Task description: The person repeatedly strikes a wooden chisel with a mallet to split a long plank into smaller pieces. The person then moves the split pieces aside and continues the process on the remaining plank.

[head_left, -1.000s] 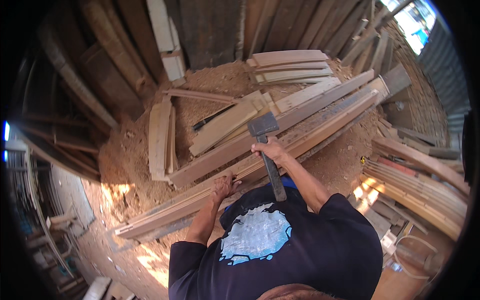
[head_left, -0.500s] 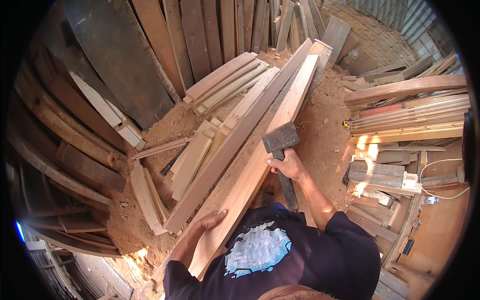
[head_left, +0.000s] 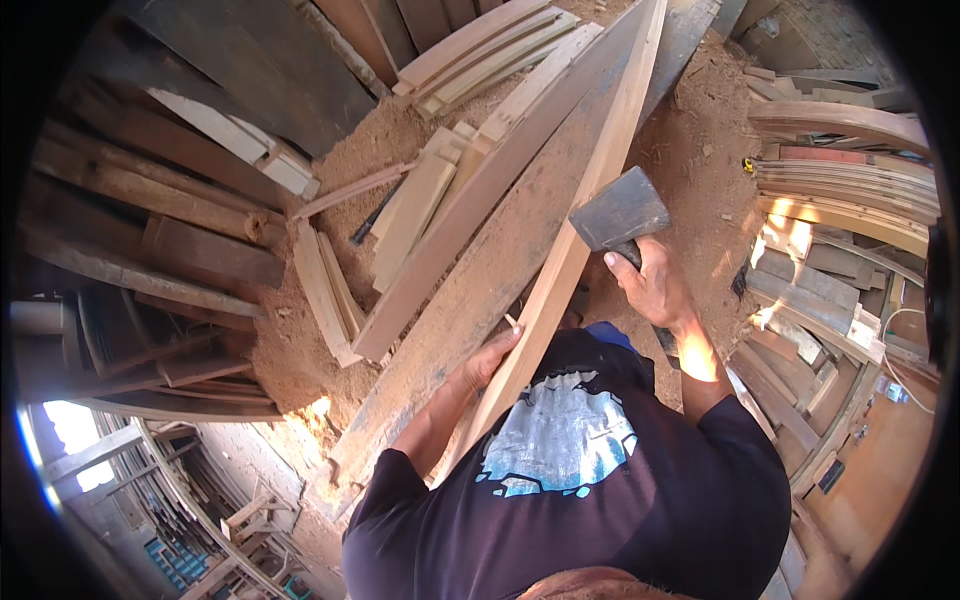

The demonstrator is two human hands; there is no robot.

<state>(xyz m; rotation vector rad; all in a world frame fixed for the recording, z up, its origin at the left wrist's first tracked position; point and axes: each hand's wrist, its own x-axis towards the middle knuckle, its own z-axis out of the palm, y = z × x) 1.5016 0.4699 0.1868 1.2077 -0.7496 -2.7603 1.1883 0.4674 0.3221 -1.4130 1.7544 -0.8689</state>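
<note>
My right hand [head_left: 658, 285] is closed round the handle of a mallet with a dark, blocky head [head_left: 620, 210]. The mallet head overlaps the right side of a long, pale wooden board [head_left: 562, 275]; whether it touches is unclear. That board stands tilted, a narrow side showing, above a wide, worn plank [head_left: 450, 365]. On the board's left side, near its lower end, my left hand [head_left: 490, 360] grips it, the fingers partly hidden. A small pale stub shows by those fingertips; I cannot make out what it is.
A brown beam [head_left: 480, 225] lies left of the wide plank, with short cut boards [head_left: 415, 220] beside it on the sawdust-covered ground. Curved timbers [head_left: 840, 122] and offcuts are stacked at right. Dark planks [head_left: 260, 75] lean at the upper left. A yellow tape measure [head_left: 748, 166] sits near the right stack.
The board has tipped from its broad face toward its edge. My left hand has shifted from that face to the board's left side. The mallet head has turned, and the whole view has shifted.
</note>
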